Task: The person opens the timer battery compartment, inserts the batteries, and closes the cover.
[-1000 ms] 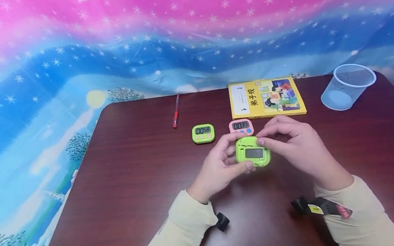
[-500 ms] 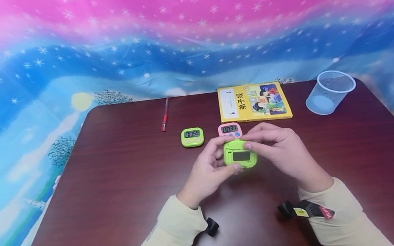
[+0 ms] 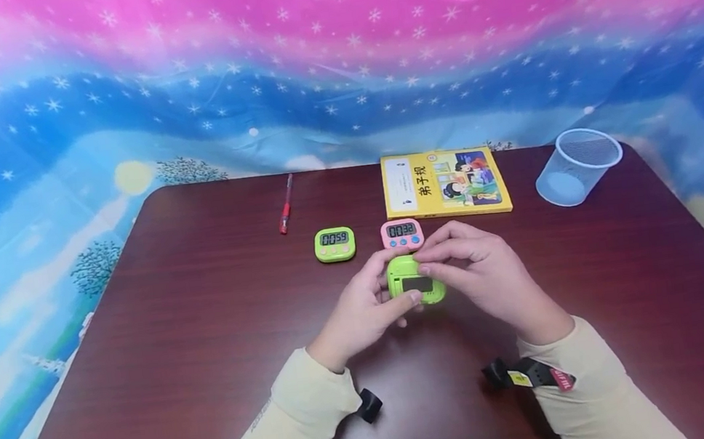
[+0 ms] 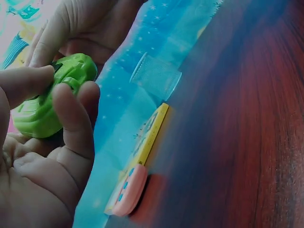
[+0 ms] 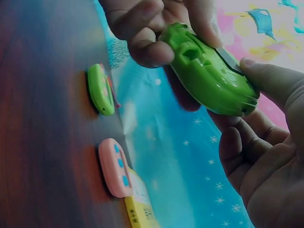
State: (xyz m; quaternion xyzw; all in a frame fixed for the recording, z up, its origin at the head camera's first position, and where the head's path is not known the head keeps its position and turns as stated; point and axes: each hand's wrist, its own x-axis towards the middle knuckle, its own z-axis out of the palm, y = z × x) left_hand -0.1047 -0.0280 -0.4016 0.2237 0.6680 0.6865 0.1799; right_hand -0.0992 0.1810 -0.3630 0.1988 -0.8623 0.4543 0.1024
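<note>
A green digital timer (image 3: 405, 268) is held above the table with its back, bearing a dark rectangle, turned up. My left hand (image 3: 363, 313) grips it from the left, thumb over the lower part of the back. With thumb and fingers my right hand (image 3: 491, 276) pinches its upper right edge. In the right wrist view the held timer (image 5: 209, 80) shows a notch in its rim, with both hands on it. Just beyond, a pink timer (image 3: 402, 232) reading 00:32 lies on the table, and left of that a second green timer (image 3: 334, 244) reads 00:59.
Farther back lies a yellow book (image 3: 446, 184), and a pale blue mesh pen holder (image 3: 576, 166) leans at the far right. A red pen (image 3: 286, 205) lies at the back left. The dark wooden table (image 3: 207, 325) meets a patterned cloth behind.
The head view has swung right, shifting everything left. My left thumb now partly covers the dark rectangle. A dark slit near the held timer's top no longer shows. The displays have counted up.
</note>
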